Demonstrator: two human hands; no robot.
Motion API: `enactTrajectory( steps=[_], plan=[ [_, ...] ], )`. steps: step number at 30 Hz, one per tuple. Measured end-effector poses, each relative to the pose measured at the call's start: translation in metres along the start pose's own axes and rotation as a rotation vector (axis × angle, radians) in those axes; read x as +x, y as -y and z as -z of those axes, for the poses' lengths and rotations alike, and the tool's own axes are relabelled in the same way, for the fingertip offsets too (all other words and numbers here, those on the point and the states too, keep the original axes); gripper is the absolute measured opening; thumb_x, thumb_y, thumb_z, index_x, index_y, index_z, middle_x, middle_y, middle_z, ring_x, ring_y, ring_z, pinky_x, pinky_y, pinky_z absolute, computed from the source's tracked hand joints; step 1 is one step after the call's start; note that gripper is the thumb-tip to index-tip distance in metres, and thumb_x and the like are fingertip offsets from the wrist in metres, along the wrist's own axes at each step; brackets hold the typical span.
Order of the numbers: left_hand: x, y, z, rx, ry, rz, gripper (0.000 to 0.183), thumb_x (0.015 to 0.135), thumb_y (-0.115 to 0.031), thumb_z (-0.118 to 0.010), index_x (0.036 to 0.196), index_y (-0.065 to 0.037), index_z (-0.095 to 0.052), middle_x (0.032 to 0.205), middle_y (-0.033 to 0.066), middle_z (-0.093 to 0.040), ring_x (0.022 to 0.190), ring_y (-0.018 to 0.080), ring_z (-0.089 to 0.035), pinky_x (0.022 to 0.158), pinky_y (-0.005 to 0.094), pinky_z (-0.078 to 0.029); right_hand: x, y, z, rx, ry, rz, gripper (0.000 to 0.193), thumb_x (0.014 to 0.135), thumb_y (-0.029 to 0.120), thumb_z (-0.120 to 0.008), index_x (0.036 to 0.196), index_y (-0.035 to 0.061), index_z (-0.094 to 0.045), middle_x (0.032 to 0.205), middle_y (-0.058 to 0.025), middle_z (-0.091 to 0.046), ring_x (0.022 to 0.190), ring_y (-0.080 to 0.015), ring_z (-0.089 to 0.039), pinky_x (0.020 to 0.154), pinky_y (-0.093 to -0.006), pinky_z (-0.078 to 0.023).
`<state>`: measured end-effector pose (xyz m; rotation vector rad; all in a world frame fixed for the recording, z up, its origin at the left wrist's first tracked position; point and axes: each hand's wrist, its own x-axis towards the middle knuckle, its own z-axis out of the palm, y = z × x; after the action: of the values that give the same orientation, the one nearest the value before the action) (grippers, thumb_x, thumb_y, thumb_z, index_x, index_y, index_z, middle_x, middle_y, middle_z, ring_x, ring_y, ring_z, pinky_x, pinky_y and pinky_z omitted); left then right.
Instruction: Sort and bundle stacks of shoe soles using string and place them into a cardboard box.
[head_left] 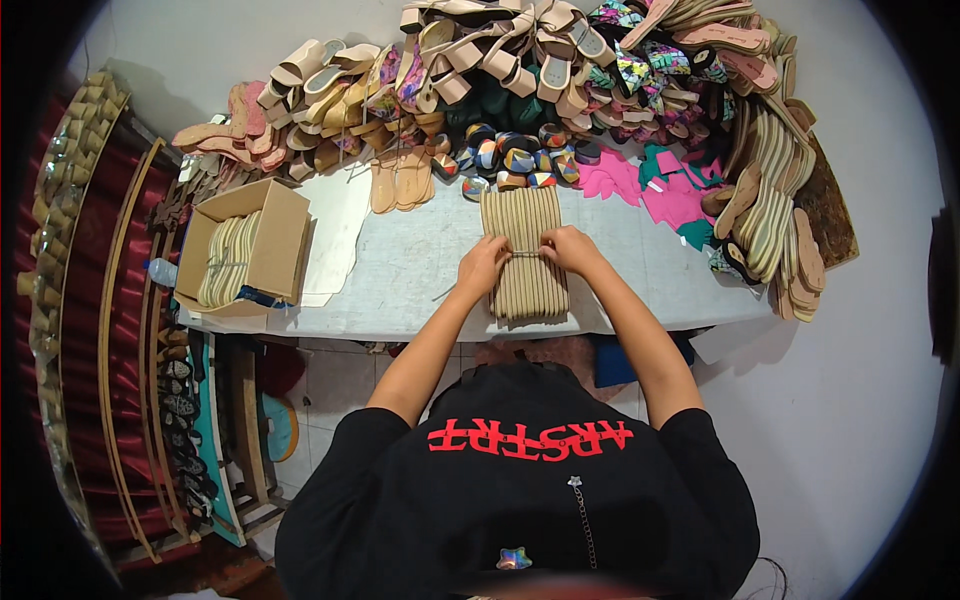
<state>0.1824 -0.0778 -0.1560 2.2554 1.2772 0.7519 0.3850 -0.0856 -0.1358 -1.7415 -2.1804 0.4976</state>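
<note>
A bundle of beige and brown striped shoe insoles [527, 292] stands on the table in front of me, its layers pressed together. Across its middle runs a thin dark cord [524, 254]. At the bundle's left side my left hand [484, 264] is closed, fingers pinching the cord. My right hand [570, 249] grips the cord at the right side, thumb and fingers together. A short loose end appears to stick out below my left hand.
An open cardboard box [276, 238] at the left holds similar tied insoles [232, 262]. Heaped sandals [470, 50] line the wall behind the grey-covered table [410, 270]. Multicoloured heels [518, 160], pink scraps [675, 200] and insole stacks [775, 220] lie behind and to the right.
</note>
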Motion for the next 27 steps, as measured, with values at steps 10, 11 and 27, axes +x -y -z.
enactTrajectory(
  steps=[10,11,27],
  plan=[
    [-0.005,-0.005,-0.006,-0.067,-0.133,0.000,0.016,0.069,-0.019,-0.068,0.069,-0.005,-0.060,0.067,0.0061,-0.052,0.061,0.0210,-0.053,0.054,0.0312,-0.041,0.006,-0.005,-0.008,0.097,-0.008,-0.120,0.018,0.071,0.021,-0.057,0.076,0.0040,-0.061,0.074,-0.0185,-0.060,0.073,-0.0347,-0.058,0.067,-0.0420,-0.047],
    [-0.007,-0.004,-0.004,-0.101,-0.139,0.036,0.016,0.068,-0.018,-0.068,0.068,-0.005,-0.060,0.067,0.0066,-0.052,0.062,0.0223,-0.054,0.054,0.0320,-0.041,0.006,-0.005,-0.011,0.097,-0.008,-0.118,0.018,0.071,0.021,-0.057,0.076,0.0040,-0.061,0.074,-0.0185,-0.060,0.073,-0.0347,-0.058,0.067,-0.0420,-0.047],
    [0.009,-0.024,0.016,0.023,0.120,0.454,0.024,0.068,-0.027,-0.068,0.068,-0.002,-0.064,0.067,0.0132,-0.060,0.064,0.0247,-0.058,0.057,0.0340,-0.045,-0.009,0.024,-0.006,0.001,-0.177,-0.188,0.018,0.072,0.015,-0.055,0.068,-0.0024,-0.056,0.071,-0.0235,-0.058,0.069,-0.0391,-0.057,0.064,-0.0456,-0.046]
  ],
)
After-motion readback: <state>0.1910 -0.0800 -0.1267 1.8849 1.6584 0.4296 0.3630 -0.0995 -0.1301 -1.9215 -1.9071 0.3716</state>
